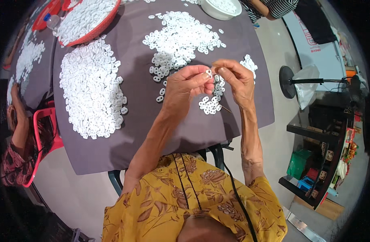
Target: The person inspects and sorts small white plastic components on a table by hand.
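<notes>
Above the grey-covered table (140,133), my left hand (184,85) pinches a small white oval piece with two holes (209,72) between thumb and fingers. My right hand (240,82) is closed just to its right, thumb against forefinger; what it grips is too small to make out. Under my hands lies a little heap of the same white pieces (210,105), with a thin brown stick (226,109) at its right side. Farther off spreads a larger pile of white pieces (185,36), partly hidden by my left hand.
A broad heap of white pieces (92,92) covers the table's left. Behind it stands a filled red basket (102,28); a white bowl (221,14) is at the far edge. Other people sit left and far right. A black-based stand (288,82) is at the right.
</notes>
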A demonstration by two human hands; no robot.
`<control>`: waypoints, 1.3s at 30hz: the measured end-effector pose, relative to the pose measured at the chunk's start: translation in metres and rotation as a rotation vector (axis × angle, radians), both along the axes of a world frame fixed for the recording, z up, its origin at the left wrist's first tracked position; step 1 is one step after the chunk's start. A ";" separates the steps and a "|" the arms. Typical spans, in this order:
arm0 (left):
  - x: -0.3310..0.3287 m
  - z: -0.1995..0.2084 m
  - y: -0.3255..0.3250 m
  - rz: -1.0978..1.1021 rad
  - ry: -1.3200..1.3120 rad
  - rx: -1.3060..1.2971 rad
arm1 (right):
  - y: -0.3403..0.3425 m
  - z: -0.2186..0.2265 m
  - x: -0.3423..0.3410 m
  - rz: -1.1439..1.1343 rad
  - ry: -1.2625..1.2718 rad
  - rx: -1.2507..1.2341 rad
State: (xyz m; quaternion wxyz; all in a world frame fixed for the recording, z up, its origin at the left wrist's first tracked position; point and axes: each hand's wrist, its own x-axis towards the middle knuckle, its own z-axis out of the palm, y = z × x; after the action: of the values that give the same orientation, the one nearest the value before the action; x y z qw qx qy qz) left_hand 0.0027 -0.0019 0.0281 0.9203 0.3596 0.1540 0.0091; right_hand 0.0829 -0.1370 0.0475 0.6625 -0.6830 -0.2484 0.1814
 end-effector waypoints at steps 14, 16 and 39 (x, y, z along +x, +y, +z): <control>-0.001 -0.004 0.000 0.010 0.041 0.030 | 0.002 -0.004 0.004 0.091 0.098 -0.124; -0.001 -0.008 -0.002 0.122 -0.091 0.333 | 0.006 0.000 0.003 0.048 0.049 -0.233; 0.001 -0.020 0.023 0.248 -0.002 0.288 | -0.025 -0.074 0.005 0.210 -0.788 -0.838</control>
State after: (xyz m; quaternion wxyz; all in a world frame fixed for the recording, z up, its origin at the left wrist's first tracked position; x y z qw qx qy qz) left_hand 0.0037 0.0209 0.0084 0.8513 0.4658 0.1934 0.1448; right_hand 0.0878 -0.1620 -0.0267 0.1719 -0.8744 -0.4496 0.0613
